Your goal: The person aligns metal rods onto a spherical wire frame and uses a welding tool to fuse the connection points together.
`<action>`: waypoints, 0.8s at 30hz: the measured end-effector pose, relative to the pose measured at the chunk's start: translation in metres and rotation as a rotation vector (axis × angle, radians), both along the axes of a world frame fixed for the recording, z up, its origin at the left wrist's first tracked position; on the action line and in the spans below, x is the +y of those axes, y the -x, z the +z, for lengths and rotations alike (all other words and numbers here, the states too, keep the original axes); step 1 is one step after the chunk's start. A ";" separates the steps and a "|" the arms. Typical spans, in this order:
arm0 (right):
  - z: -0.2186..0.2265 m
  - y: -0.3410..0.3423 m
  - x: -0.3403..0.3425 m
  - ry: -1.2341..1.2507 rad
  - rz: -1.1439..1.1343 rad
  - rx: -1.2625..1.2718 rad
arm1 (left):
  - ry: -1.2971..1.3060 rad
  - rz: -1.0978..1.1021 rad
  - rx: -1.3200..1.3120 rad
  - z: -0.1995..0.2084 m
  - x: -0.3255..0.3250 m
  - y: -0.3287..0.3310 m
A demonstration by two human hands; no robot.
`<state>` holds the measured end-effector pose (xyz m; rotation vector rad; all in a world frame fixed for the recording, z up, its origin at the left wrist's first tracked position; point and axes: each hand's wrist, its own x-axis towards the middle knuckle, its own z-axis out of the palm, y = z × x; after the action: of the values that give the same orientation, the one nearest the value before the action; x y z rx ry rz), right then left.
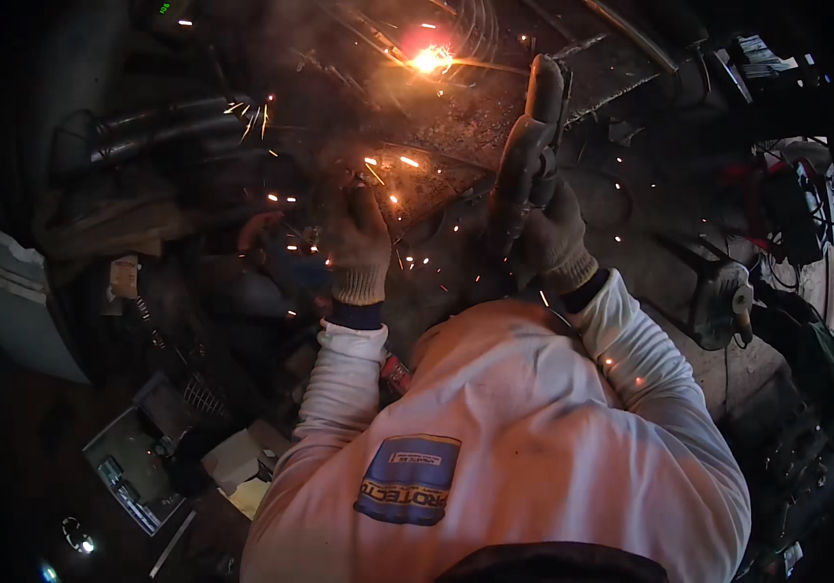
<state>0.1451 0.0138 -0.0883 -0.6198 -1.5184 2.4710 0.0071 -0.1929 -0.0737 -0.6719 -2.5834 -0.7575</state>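
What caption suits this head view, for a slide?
Gloved right hand holds a welding tool near a bright glow; sparks scatter around left hand.

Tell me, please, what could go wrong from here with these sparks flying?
Sparks show over the right sleeve, so its cloth might scorch.
Others fly close around the gloved left hand; one could perhaps lodge at its knit cuff.
The right hand grips a tool near the bright glow, where glare and haze could hide detail.
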 end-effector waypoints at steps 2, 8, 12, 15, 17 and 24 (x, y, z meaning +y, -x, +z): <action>-0.003 -0.002 -0.001 0.028 -0.005 0.010 | 0.132 -0.060 0.132 0.005 0.003 0.002; -0.018 0.000 -0.013 0.124 -0.043 0.025 | -0.074 -0.052 -0.038 0.011 0.006 0.002; -0.004 0.004 -0.018 0.195 -0.059 0.041 | 0.028 -0.037 -0.022 0.018 0.008 -0.002; -0.012 0.004 -0.023 0.219 -0.040 0.008 | 0.078 -0.038 0.030 0.012 0.001 0.000; -0.013 0.004 -0.027 0.252 -0.067 0.012 | 0.117 -0.034 0.062 0.009 0.001 0.001; -0.010 0.005 -0.029 0.354 -0.048 -0.014 | 0.120 -0.015 0.007 0.008 0.000 0.000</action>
<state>0.1403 -0.0149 -0.0984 -0.7181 -1.0594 2.7237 0.0075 -0.1932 -0.0660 -0.7290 -2.6362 -0.6070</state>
